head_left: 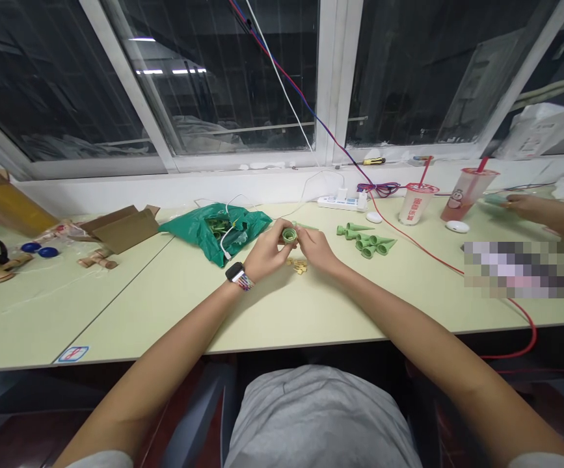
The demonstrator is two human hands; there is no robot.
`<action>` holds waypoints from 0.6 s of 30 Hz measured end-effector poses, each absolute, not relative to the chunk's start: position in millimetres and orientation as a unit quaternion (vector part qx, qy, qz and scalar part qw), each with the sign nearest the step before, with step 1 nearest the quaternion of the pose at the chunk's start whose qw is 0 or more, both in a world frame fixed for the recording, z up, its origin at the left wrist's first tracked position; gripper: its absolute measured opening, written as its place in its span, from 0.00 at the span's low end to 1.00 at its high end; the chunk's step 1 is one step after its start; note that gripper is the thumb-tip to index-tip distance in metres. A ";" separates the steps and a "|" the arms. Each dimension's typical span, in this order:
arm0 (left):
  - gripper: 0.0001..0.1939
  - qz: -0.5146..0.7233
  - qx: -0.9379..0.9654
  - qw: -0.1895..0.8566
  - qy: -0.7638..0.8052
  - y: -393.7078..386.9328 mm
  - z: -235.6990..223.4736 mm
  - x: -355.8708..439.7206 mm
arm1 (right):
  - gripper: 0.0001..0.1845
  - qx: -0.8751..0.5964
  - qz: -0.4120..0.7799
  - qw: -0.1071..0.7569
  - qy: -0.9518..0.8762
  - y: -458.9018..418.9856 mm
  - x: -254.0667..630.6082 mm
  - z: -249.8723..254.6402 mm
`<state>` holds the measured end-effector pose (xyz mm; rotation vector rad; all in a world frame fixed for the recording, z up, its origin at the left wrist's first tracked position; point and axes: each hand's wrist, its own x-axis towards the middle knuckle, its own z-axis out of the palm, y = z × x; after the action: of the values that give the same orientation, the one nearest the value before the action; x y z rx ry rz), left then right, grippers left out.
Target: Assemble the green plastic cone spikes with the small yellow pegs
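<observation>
A coil [289, 235] sits between the left hand [267, 252] and right hand [318, 250] — small pieces [297, 265] just below, a plastic bag [213, 234] leftward on the table [140, 312], cones [376, 242] rightward, a power strip [343, 203] behind.

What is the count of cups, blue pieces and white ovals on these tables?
Cups: 2
Blue pieces: 2
White ovals: 2
Total: 6
</observation>
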<state>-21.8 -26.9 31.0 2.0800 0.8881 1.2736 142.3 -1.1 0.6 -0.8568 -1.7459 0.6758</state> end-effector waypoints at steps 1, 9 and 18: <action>0.14 0.477 0.772 0.261 0.330 -28.1 31.7 -21.1 | 0.32 -0.361 0.286 0.524 -0.717 -1.9 141.3 1.6; 0.23 0.460 0.623 0.544 0.323 -13.4 25.3 -20.9 | 0.25 -0.370 0.192 0.530 -0.739 -6.1 147.8 0.5; 0.19 0.418 0.560 0.640 0.320 -12.6 15.7 -19.6 | 0.20 -0.402 0.089 0.447 -0.794 -1.7 157.6 -1.2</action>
<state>-19.6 -12.6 15.7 1.2784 0.7296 0.9537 157.6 -1.7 -1.2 -0.9962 -1.9648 0.2205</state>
